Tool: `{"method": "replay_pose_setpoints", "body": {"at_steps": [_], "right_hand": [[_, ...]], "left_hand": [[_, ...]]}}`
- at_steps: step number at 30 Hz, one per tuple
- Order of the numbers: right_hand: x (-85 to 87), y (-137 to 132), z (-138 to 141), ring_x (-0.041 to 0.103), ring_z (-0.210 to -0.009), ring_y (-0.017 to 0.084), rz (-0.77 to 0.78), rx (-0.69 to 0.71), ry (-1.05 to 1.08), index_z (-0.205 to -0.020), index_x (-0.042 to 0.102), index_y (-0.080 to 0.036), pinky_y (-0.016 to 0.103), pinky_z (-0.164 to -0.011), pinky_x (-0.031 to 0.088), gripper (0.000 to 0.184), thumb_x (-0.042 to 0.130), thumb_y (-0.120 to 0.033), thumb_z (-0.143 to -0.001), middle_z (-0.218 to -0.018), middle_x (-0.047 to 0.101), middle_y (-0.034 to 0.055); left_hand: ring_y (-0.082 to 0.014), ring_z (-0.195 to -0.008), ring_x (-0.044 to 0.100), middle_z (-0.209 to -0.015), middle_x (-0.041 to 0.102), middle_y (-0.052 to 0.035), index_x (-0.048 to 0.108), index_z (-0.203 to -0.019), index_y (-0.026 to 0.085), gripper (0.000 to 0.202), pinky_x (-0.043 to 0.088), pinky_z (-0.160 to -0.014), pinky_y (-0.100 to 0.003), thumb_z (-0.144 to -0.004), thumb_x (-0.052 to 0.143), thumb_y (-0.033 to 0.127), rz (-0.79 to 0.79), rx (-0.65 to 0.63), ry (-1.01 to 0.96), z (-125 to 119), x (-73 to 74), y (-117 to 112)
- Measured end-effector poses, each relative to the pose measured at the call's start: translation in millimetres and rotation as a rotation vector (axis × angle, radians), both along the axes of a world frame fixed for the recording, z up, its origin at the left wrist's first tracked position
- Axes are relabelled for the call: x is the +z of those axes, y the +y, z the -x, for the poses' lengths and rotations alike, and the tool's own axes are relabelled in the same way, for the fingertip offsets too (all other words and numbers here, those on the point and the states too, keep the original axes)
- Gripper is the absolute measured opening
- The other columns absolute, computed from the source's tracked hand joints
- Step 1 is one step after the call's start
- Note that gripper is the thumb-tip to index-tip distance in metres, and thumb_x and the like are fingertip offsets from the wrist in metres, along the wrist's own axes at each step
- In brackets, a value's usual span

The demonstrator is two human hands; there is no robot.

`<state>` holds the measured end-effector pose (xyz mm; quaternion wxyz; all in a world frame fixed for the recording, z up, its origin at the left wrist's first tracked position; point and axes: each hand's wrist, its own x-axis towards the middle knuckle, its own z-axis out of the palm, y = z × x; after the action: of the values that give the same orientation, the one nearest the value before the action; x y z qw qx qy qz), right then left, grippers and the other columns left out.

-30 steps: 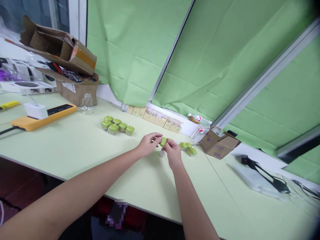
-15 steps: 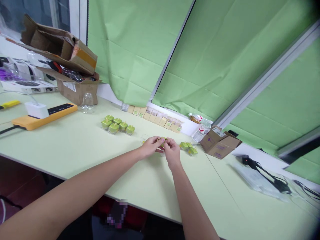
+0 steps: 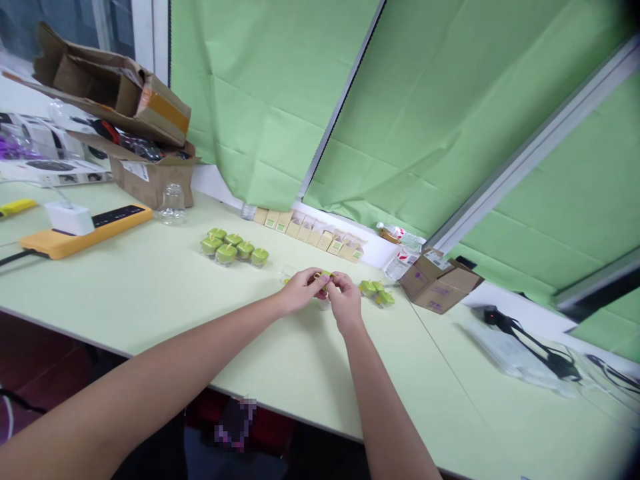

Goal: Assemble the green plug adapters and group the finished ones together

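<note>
My left hand (image 3: 300,291) and my right hand (image 3: 346,301) meet above the middle of the table, fingers pinched from both sides on a small green piece (image 3: 326,274). Most of that piece is hidden by the fingers. Something clear pokes out below them, too small to name. Just left of my left hand lies a clear plastic container (image 3: 287,274), partly covered by the hand. To the right of my right hand sits a small cluster of green-topped pieces (image 3: 376,293). Farther left stands a bigger cluster of green-topped pieces in clear cups (image 3: 227,253).
A row of small cream boxes (image 3: 313,237) lines the wall. Cardboard boxes stand at the left (image 3: 150,180) and right (image 3: 440,283), with plastic bottles (image 3: 400,237) nearby. An orange power strip (image 3: 60,243) lies at left; black cables (image 3: 535,347) lie at right.
Both hands stay together on the small green piece, with only slight finger movement. The whole view has shifted a little; the clusters on the table look the same.
</note>
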<state>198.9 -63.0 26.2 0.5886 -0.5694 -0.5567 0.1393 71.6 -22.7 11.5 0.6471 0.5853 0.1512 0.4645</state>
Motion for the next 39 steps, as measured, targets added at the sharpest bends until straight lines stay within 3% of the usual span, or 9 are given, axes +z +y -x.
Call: {"method": "replay_pose_setpoints", "body": {"at_steps": [8,16,21,26,31,39], "right_hand": [[3.8,-4.7,8.7,0.056,-0.077,0.016,-0.059,-0.073,-0.027,-0.065,0.06,-0.017,0.027,-0.062,0.048,0.018,0.062,-0.033,-0.072,-0.093,0.058,0.0059],[-1.0,-4.6,6.9,0.056,-0.079,0.017,-0.104,-0.098,-0.175,-0.072,0.055,-0.019,0.028,-0.065,0.048,0.015,0.055,-0.033,-0.079,-0.086,0.058,0.0041],[-4.0,-2.3,0.2,0.055,-0.062,0.015,-0.008,-0.145,-0.063,-0.08,0.054,-0.02,0.027,-0.058,0.044,0.009,0.054,-0.029,-0.078,-0.073,0.06,0.0],[-2.9,-1.9,-1.6,0.056,-0.063,0.015,-0.057,-0.149,-0.03,-0.089,0.057,-0.021,0.027,-0.059,0.043,0.014,0.053,-0.026,-0.077,-0.073,0.062,-0.0006],[1.5,-5.6,3.7,0.058,-0.07,0.017,-0.043,-0.113,-0.103,-0.087,0.066,-0.019,0.029,-0.064,0.045,0.022,0.051,-0.034,-0.082,-0.081,0.068,0.0046],[-2.1,-3.2,2.6,0.055,-0.063,0.014,-0.023,-0.118,-0.08,-0.092,0.065,-0.018,0.026,-0.056,0.046,0.03,0.065,-0.044,-0.079,-0.081,0.065,0.0043]], "left_hand": [[-0.0166,-0.083,0.065,-0.092,0.063,-0.0071,0.062,-0.098,0.012,0.045,0.057,-0.081,-0.036,-0.08,0.067,0.053,0.002,0.017,-0.003,1.3,2.1,0.4],[-0.0178,-0.089,0.064,-0.097,0.065,-0.0085,0.065,-0.1,0.012,0.042,0.057,-0.083,-0.034,-0.086,0.061,0.052,-0.073,0.041,-0.021,-0.6,0.6,-0.4],[-0.0127,-0.072,0.062,-0.086,0.061,-0.0046,0.064,-0.101,0.012,0.044,0.059,-0.074,-0.033,-0.084,0.063,0.053,0.022,0.211,-0.013,3.3,-0.7,12.0],[-0.0122,-0.07,0.062,-0.086,0.061,-0.0045,0.063,-0.1,0.011,0.044,0.06,-0.074,-0.033,-0.082,0.066,0.051,0.101,0.227,-0.021,9.5,2.5,16.9],[-0.0131,-0.072,0.062,-0.086,0.062,-0.0062,0.064,-0.1,0.011,0.043,0.06,-0.072,-0.034,-0.082,0.067,0.05,0.107,0.191,-0.016,8.5,2.8,12.3],[-0.0133,-0.072,0.062,-0.084,0.059,-0.0052,0.064,-0.1,0.011,0.043,0.06,-0.072,-0.034,-0.083,0.066,0.05,0.111,0.19,0.012,10.6,5.2,11.7]]}}
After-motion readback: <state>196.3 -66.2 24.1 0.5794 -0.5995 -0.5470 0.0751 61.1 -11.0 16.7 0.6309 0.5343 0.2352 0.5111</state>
